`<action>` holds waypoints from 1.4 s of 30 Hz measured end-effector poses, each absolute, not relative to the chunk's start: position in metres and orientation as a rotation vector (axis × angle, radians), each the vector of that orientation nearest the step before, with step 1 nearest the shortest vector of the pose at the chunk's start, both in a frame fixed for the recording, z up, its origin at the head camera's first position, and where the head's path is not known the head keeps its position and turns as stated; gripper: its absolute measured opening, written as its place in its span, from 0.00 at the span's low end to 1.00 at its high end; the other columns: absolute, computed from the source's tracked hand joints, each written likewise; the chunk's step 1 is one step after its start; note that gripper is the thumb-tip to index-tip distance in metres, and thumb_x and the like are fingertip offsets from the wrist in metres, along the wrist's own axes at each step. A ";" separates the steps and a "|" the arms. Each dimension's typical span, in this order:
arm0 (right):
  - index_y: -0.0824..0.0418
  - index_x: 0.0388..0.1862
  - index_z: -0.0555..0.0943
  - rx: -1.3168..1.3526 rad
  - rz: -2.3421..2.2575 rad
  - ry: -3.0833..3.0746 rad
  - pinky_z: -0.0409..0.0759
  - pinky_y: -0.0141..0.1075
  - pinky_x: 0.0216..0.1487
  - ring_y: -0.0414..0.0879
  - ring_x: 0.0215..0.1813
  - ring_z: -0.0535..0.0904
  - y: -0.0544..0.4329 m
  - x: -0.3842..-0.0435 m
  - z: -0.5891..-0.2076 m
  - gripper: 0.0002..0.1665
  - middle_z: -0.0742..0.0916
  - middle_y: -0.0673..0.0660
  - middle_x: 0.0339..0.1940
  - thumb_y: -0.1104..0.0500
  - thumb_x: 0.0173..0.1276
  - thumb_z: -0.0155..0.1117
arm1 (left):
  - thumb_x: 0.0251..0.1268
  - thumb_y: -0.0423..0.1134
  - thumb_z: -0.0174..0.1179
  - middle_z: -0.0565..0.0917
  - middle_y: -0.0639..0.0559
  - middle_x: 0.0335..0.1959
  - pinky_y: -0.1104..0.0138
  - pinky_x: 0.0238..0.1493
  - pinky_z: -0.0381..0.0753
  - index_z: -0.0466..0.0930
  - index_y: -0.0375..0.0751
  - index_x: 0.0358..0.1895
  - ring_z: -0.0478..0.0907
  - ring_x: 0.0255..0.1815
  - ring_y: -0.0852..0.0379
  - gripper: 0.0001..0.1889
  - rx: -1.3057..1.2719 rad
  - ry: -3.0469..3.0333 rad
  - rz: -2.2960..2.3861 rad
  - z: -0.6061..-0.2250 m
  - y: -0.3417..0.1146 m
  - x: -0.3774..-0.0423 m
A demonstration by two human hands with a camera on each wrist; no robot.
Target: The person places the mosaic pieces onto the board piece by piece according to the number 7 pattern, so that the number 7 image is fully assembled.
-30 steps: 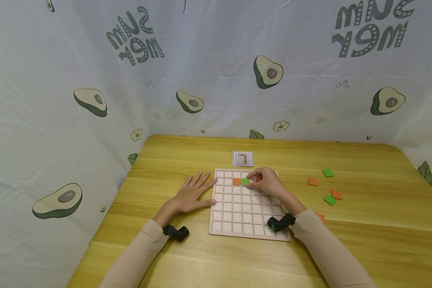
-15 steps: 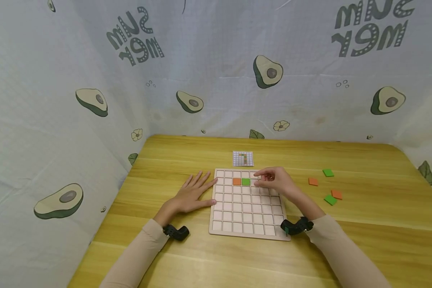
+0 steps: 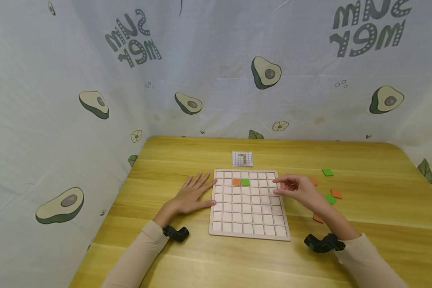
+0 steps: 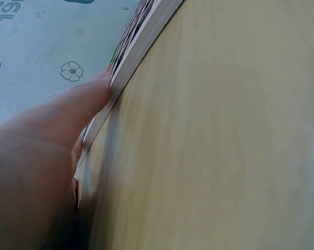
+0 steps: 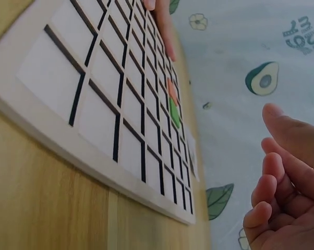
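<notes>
A wooden grid board (image 3: 248,235) lies on the table, with an orange tile (image 3: 236,182) and a green tile (image 3: 245,182) side by side in its second row from the back. My left hand (image 3: 189,198) lies flat with spread fingers, its thumb and index fingertips touching the board's left edge. In the left wrist view the thumb (image 4: 68,112) rests against that edge. My right hand (image 3: 300,192) hovers at the board's right edge, thumb and index finger apart, nothing between them. The right wrist view shows the right hand (image 5: 290,192) with its other fingers loosely curled.
Behind the board lies a small pattern card (image 3: 242,159). Several loose tiles are spread to the right, among them a green tile (image 3: 327,172) and an orange tile (image 3: 336,194); the right hand and forearm partly cover some. A printed curtain (image 3: 216,80) hangs behind the table.
My right hand has let go of the green tile on the board and moved right, off the grid to its right edge. The left hand has stayed in place.
</notes>
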State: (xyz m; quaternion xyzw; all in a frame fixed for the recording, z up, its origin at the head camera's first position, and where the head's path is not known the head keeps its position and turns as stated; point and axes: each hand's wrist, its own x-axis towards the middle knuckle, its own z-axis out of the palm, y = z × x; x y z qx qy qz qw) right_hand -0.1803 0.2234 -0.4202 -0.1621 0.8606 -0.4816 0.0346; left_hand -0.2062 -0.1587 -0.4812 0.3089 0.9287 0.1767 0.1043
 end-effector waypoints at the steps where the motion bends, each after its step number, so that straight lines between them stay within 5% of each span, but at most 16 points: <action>1: 0.74 0.50 0.84 -0.522 -1.486 2.657 0.69 0.31 0.26 0.42 0.28 0.69 0.227 -0.177 -0.420 0.19 0.78 0.53 0.27 0.64 0.63 0.74 | 0.73 0.68 0.45 0.38 0.48 0.82 0.48 0.76 0.28 0.42 0.58 0.82 0.30 0.81 0.45 0.42 0.909 2.736 0.527 -0.481 -0.159 -0.206; 7: 0.72 0.49 0.84 -0.607 -1.472 2.756 0.68 0.32 0.24 0.41 0.26 0.69 0.248 -0.157 -0.420 0.17 0.78 0.51 0.26 0.68 0.61 0.73 | 0.72 0.69 0.44 0.37 0.50 0.82 0.49 0.76 0.27 0.41 0.60 0.82 0.28 0.81 0.47 0.42 0.899 2.729 0.515 -0.482 -0.159 -0.206; 42: 0.73 0.53 0.83 -0.117 -1.388 2.833 0.70 0.33 0.25 0.41 0.27 0.70 0.319 -0.098 -0.465 0.21 0.79 0.51 0.29 0.59 0.67 0.71 | 0.72 0.70 0.43 0.38 0.49 0.82 0.48 0.76 0.28 0.42 0.59 0.82 0.29 0.81 0.45 0.42 0.905 2.759 0.511 -0.489 -0.156 -0.204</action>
